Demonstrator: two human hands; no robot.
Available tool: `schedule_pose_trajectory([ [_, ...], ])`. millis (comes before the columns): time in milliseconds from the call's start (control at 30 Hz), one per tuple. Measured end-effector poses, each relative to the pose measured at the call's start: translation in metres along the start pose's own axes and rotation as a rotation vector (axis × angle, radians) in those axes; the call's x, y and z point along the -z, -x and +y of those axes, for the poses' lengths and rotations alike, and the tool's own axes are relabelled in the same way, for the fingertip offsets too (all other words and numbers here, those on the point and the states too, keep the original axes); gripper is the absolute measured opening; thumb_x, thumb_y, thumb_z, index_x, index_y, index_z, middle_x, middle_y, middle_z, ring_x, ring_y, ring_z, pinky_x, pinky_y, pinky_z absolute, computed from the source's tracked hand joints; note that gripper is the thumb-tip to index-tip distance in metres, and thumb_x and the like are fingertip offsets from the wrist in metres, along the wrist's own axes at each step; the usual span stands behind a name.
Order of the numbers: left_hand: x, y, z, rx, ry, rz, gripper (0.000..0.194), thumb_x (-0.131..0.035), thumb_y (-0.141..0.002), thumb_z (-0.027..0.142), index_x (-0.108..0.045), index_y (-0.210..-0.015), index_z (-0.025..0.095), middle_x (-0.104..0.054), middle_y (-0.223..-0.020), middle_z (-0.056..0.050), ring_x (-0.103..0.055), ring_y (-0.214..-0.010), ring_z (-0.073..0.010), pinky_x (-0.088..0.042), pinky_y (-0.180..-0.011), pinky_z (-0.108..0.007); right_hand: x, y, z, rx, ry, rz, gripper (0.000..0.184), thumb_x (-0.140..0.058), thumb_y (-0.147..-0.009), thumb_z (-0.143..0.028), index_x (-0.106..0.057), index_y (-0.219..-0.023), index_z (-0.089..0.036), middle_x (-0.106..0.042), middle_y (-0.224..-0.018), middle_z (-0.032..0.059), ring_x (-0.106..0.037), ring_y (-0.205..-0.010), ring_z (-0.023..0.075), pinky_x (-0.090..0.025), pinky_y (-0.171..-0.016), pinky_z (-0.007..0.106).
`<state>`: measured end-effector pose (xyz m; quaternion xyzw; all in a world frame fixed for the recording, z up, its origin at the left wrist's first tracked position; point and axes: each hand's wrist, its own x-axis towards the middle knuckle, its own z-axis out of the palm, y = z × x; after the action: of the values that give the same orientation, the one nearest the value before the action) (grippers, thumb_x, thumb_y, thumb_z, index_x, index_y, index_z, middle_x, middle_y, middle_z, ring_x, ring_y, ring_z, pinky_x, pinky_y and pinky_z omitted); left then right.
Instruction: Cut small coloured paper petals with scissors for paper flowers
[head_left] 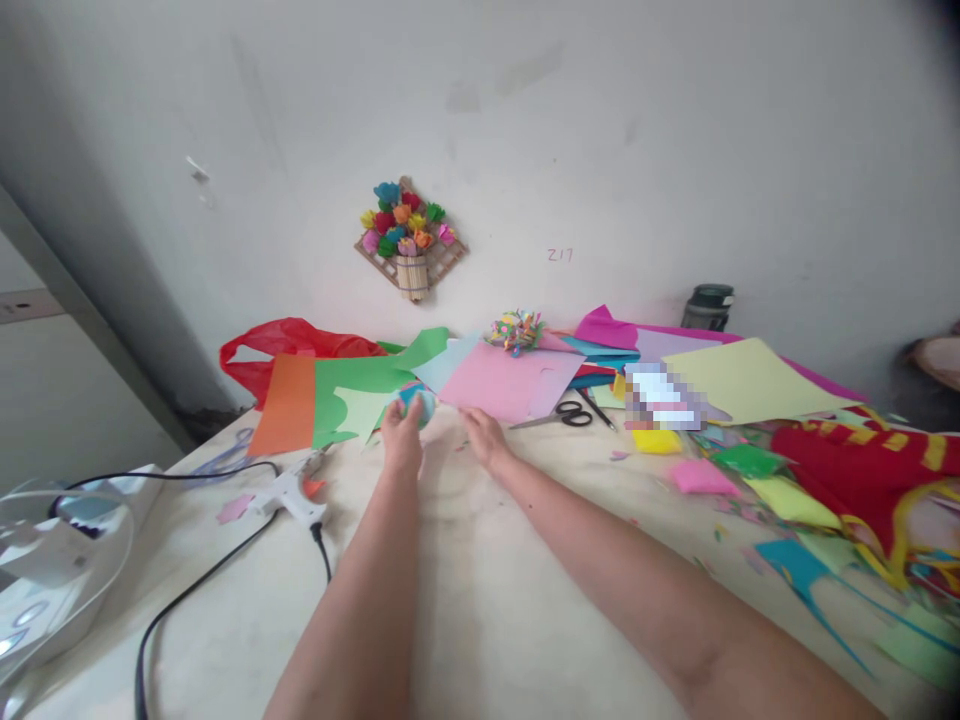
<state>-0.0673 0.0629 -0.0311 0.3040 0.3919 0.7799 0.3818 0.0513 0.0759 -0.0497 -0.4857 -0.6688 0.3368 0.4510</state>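
At the wall side of the table [465,600], straight out at 12 o'clock, both hands are working low over the cloth. Left hand [405,428] is closed narrow on a small blue paper piece [414,395], roundish, paler at its lower edge — blurred, exact shape unclear. Right hand [486,438] has its fingers stretched forward and fairly close together at the near edge of the pink paper sheet [499,385]; can't tell if they pinch it, press it or just hover.

Step in hand looks like handling that small piece beside the sheets, not cutting or gluing: scissors [574,413] lie at 3 o'clock from the hands, glue gun [289,497] down at 8 o'clock, neither held. Green paper sheet [345,385] at 10 o'clock, pale yellow sheet [750,380] at 2 o'clock, curled paper cluster [516,330] at 1 o'clock.

From here a move would call for a light left pinch, so the piece doesn't crease — and, if the sheet is wanted, a right fingertip under its near edge.
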Motion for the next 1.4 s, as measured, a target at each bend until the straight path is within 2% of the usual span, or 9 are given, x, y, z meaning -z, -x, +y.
schedule_pose_trajectory([
  [167, 0.019, -0.016, 0.016, -0.128, 0.129, 0.095, 0.023, -0.071, -0.064, 0.029, -0.053, -0.069, 0.017, -0.056, -0.060, 0.004, -0.057, -0.060, -0.0075, -0.043, -0.059, -0.018, -0.034, 0.025, -0.027, 0.439, 0.615, -0.445, 0.051, -0.036, -0.087, -0.031, -0.040, -0.134, -0.012, -0.029, -0.145, 0.0111, -0.022, -0.135, 0.0229, -0.013, -0.110, 0.044],
  [333, 0.025, -0.020, 0.022, -0.139, 0.222, 0.110, 0.024, -0.072, -0.063, 0.027, -0.050, -0.068, 0.018, -0.057, -0.063, 0.004, -0.058, -0.063, -0.0074, -0.046, -0.063, -0.019, -0.068, 0.021, -0.040, 0.556, 0.766, -0.601, 0.046, -0.041, -0.083, -0.024, -0.046, -0.129, -0.017, -0.037, -0.141, 0.0101, -0.022, -0.135, 0.0225, -0.011, -0.109, 0.049],
  [533, 0.025, -0.018, 0.025, -0.088, 0.252, 0.089, 0.023, -0.073, -0.064, 0.026, -0.052, -0.069, 0.018, -0.058, -0.064, 0.005, -0.058, -0.062, -0.0077, -0.047, -0.064, -0.021, -0.075, 0.008, -0.035, 0.436, 0.783, -0.482, 0.047, -0.040, -0.084, -0.028, -0.044, -0.129, -0.016, -0.036, -0.141, 0.0125, -0.025, -0.132, 0.0245, -0.019, -0.106, 0.051],
  [733, 0.029, -0.017, 0.024, -0.055, 0.315, 0.089, 0.019, -0.072, -0.065, 0.023, -0.056, -0.073, 0.018, -0.062, -0.068, 0.003, -0.060, -0.065, -0.0086, -0.049, -0.067, -0.023, -0.028, 0.030, -0.027, 0.204, 0.897, -0.416, 0.062, -0.032, -0.088, -0.048, -0.039, -0.134, -0.008, -0.028, -0.144, 0.0180, -0.024, -0.133, 0.0283, -0.015, -0.106, 0.049],
  [833, 0.025, -0.015, 0.020, -0.009, 0.336, 0.099, 0.018, -0.071, -0.065, 0.021, -0.057, -0.076, 0.018, -0.063, -0.070, 0.001, -0.061, -0.067, -0.0099, -0.049, -0.067, -0.023, 0.005, 0.036, -0.033, 0.125, 1.122, -0.348, 0.051, -0.039, -0.087, -0.043, -0.062, -0.111, -0.004, -0.052, -0.122, 0.0273, -0.045, -0.117, 0.0367, -0.022, -0.098, 0.055],
  [933, 0.017, -0.011, 0.013, 0.025, 0.311, 0.106, 0.019, -0.071, -0.066, 0.021, -0.058, -0.079, 0.018, -0.065, -0.075, 0.000, -0.062, -0.071, -0.0113, -0.049, -0.066, -0.023, 0.020, 0.029, -0.041, 0.156, 1.110, -0.323, 0.037, -0.038, -0.088, -0.028, -0.069, -0.091, -0.009, -0.066, -0.095, 0.0225, -0.061, -0.093, 0.0313, -0.038, -0.084, 0.049],
  [1067, 0.012, -0.009, 0.005, 0.061, 0.222, 0.105, 0.018, -0.069, -0.067, 0.022, -0.057, -0.079, 0.018, -0.063, -0.074, 0.001, -0.061, -0.065, -0.0103, -0.050, -0.061, -0.023, 0.000, 0.002, -0.038, 0.324, 0.953, -0.183, 0.036, -0.040, -0.086, -0.029, -0.063, -0.107, -0.009, -0.058, -0.116, 0.0191, -0.054, -0.108, 0.0264, -0.038, -0.091, 0.037],
  [1233, 0.017, -0.015, 0.000, 0.058, 0.255, 0.134, 0.014, -0.068, -0.068, 0.019, -0.057, -0.076, 0.017, -0.062, -0.068, 0.002, -0.058, -0.058, -0.0084, -0.050, -0.057, -0.021, -0.048, -0.031, -0.021, 0.229, 0.818, -0.353, 0.056, -0.036, -0.088, -0.041, -0.038, -0.134, -0.008, -0.029, -0.144, 0.0169, -0.027, -0.132, 0.0251, -0.023, -0.106, 0.037],
  [1400, 0.018, -0.020, -0.002, 0.040, 0.302, 0.154, 0.018, -0.071, -0.065, 0.020, -0.057, -0.076, 0.016, -0.063, -0.068, 0.000, -0.059, -0.058, -0.0097, -0.049, -0.056, -0.021, -0.053, -0.030, -0.019, 0.371, 0.791, -0.418, 0.044, -0.034, -0.091, -0.033, -0.051, -0.122, -0.007, -0.044, -0.134, 0.0171, -0.038, -0.126, 0.0239, -0.027, -0.103, 0.035],
])
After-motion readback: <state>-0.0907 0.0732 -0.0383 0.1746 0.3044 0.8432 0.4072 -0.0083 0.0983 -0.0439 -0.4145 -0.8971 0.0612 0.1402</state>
